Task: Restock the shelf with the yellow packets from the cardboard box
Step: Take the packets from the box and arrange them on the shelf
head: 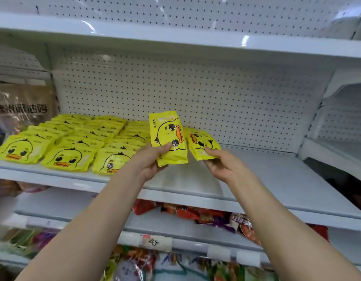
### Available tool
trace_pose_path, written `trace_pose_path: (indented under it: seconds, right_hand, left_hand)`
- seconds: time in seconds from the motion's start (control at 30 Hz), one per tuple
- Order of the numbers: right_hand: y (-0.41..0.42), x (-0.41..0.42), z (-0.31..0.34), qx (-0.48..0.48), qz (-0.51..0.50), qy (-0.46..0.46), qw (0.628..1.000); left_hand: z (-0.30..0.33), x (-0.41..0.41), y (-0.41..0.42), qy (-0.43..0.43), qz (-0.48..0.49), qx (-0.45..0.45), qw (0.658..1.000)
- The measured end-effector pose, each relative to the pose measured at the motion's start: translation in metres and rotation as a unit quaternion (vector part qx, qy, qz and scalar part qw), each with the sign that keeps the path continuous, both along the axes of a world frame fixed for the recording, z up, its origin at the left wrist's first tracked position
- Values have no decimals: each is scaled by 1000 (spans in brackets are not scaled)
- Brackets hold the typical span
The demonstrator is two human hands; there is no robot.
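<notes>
L hand [149, 165]: grips upright yellow duck-print plastic packet [168, 138], prob. turning it for placement.
R hand [220, 166]: pinches second tilted packet [203, 144].
Stocked rows [74, 138]: left on white metal shelf [266, 175]; right side bare.
Box: not visible.

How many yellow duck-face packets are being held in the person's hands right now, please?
2. One yellow duck-face packet stands upright in the left hand; a second yellow packet is tilted in the right hand. More could be hidden behind them.

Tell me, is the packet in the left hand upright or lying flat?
Upright: the left hand grips the yellow packet by its lower end, above the shelf.
</notes>
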State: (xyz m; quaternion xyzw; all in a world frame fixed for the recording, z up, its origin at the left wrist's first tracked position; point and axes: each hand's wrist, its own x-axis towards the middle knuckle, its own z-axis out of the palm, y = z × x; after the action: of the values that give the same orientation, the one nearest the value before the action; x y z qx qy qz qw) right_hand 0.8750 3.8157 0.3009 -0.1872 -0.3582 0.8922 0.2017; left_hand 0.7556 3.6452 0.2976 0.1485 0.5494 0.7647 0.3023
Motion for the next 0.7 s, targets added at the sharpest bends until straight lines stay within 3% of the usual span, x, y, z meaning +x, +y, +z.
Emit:
trace_pose_path:
  seconds: [0.27,0.7]
  right_hand:
    - [25,-6,-10,-52,-47,82,994]
    - [27,-47,-14,87,-87,18,992]
  left_hand:
    - [8,-20,29,12,-70,-23,997]
    - [15,-87,55,24,-168,-87,982]
